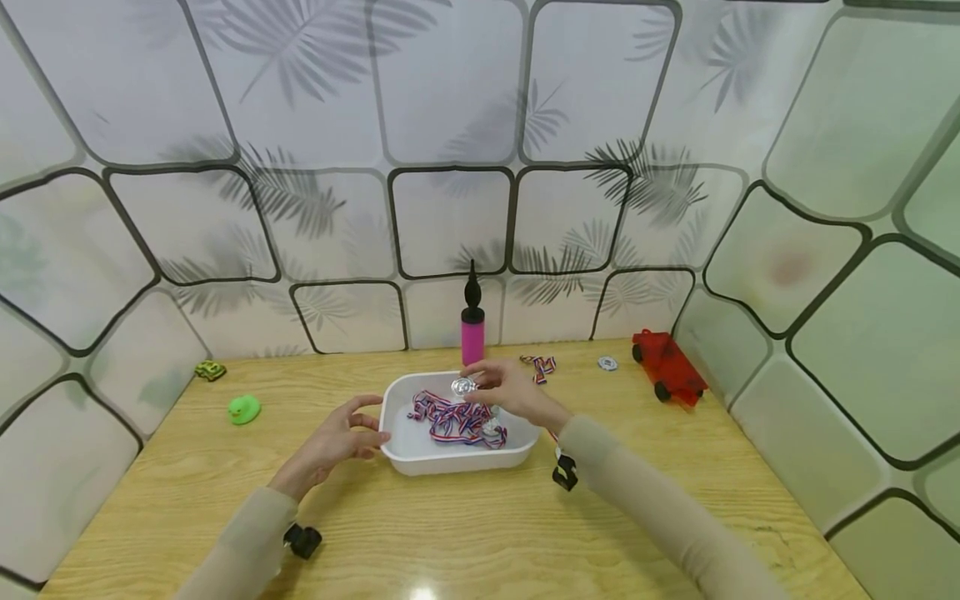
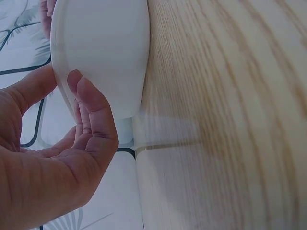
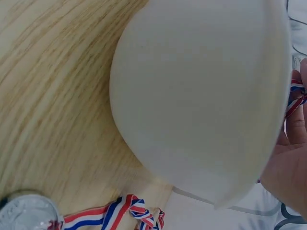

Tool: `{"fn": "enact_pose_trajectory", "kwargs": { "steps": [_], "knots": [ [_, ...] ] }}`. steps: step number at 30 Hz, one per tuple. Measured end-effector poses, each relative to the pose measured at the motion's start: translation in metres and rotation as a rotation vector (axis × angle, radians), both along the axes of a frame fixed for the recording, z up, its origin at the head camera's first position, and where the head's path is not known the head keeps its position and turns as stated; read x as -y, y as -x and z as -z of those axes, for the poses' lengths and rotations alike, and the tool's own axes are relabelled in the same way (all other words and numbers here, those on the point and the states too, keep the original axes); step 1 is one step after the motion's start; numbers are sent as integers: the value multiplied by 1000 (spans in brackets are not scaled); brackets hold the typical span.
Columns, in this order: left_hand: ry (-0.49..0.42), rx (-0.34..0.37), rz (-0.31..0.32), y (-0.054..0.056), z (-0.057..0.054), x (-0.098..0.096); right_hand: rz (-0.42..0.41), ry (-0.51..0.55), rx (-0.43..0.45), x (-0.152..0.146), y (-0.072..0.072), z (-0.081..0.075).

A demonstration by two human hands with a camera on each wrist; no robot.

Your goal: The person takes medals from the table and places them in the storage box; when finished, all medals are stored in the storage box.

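My left hand (image 1: pixel 337 437) holds the left end of a white plastic tray (image 1: pixel 442 463), its fingertips at the rim and outer wall. In the left wrist view its bent fingers (image 2: pixel 98 110) lie against that wall. Over the tray's back right part, my right hand (image 1: pixel 517 392) pinches a silver medal (image 1: pixel 463 387). Striped ribbon (image 3: pixel 295 103) shows between its fingers in the right wrist view, where the tray's wall hides part of the hand. Inside the tray lie tangled red, white and blue ribbons (image 1: pixel 457 421) with another silver medal (image 1: pixel 491 427).
A pink and black pump (image 1: pixel 472 333) stands behind the tray. Further right are a striped ribbon (image 1: pixel 542 365), a round white disc (image 1: pixel 607 363) and a red toy car (image 1: pixel 669 368). A green rubber duck (image 1: pixel 243 409) sits left. Beside the tray lies a silver medal (image 3: pixel 29 213).
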State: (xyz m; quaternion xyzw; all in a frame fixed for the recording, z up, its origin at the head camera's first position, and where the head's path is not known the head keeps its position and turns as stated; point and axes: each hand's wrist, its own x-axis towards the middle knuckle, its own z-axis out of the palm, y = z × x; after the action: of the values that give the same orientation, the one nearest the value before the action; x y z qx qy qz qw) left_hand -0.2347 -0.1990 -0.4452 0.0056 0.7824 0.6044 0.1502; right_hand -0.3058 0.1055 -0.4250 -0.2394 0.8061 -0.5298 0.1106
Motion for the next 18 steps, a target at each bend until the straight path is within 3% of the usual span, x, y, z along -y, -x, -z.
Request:
{"fn": "enact_pose_trajectory", "kwargs": {
  "steps": [7,18],
  "knots": [
    [1,-3,2,-1,0,0,28,-32,30,6,8,13],
    [-9,-5,0,0,-1,0,91,-175,23,10,15,25]
  ]
}}
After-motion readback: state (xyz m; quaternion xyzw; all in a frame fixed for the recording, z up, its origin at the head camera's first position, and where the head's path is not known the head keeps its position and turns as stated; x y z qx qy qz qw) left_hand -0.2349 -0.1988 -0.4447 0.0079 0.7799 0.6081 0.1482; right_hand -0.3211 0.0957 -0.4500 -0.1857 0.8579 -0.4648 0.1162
